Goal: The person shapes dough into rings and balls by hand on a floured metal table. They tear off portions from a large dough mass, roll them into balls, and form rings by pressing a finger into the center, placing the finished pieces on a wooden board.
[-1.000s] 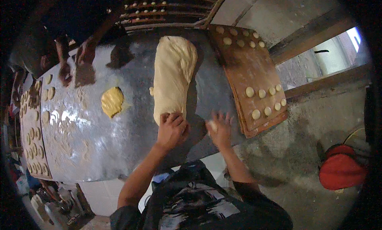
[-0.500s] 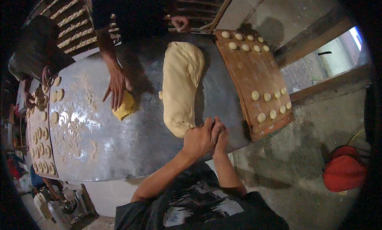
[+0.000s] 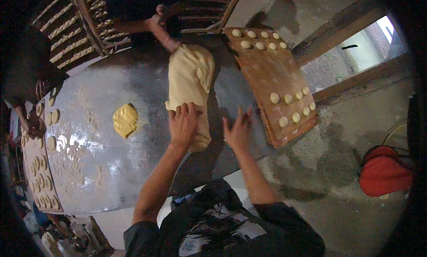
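A long, thick slab of pale dough (image 3: pixel 191 74) lies lengthwise on the metal-topped table (image 3: pixel 147 168) in front of me. My left hand (image 3: pixel 183 125) rests on its near part, fingers spread over the top without gripping it. Just right of the dough, my right hand (image 3: pixel 239 131) is held over the table with its fingers apart and nothing in them. At the dough's far end, the blurred hand of a person opposite (image 3: pixel 165 37) reaches the dough's edge. A yellow, soft-looking lump (image 3: pixel 126 120) sits on the table to the left of the dough.
A wooden board (image 3: pixel 267 70) with several small dough balls stands at the right. Another board (image 3: pixel 53 202) holding ring-shaped pieces is at the left, near a second person's hands (image 3: pixel 33 123). Racks of shaped dough (image 3: pixel 73 39) stand behind. A red object (image 3: pixel 384 172) is at the far right.
My hands, together at the dough's near end before, have parted: the left onto the dough, the right beside it. The opposite person's hand has left the yellow lump; one now reaches the dough's far end.
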The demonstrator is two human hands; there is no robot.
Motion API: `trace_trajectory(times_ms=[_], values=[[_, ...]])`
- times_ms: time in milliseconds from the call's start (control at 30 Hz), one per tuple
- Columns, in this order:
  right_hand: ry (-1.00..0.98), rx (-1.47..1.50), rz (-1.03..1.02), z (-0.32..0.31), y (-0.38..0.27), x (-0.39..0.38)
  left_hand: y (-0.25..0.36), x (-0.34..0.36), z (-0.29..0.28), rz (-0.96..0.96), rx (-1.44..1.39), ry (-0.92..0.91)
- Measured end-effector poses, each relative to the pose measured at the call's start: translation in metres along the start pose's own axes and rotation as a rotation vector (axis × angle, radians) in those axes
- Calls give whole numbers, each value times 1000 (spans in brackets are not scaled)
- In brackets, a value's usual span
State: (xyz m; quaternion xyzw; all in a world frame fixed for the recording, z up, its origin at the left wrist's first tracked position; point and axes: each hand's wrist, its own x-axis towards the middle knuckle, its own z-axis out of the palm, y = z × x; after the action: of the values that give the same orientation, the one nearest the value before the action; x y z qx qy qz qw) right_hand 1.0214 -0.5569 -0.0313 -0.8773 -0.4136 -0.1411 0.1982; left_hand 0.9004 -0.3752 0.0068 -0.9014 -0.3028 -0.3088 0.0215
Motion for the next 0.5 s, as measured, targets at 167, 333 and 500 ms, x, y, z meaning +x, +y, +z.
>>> trace_trajectory(times_ms=[167,333,500], values=[[-275,181,-199,-23,2,-65,-23,-24,-6,-38,-265,-77],[-188,299,210,43,11,-49,-6,-23,-44,-20,-241,-406],[-64,32,76,-10,20,-6,-8,-41,-77,-251,-452,-213]])
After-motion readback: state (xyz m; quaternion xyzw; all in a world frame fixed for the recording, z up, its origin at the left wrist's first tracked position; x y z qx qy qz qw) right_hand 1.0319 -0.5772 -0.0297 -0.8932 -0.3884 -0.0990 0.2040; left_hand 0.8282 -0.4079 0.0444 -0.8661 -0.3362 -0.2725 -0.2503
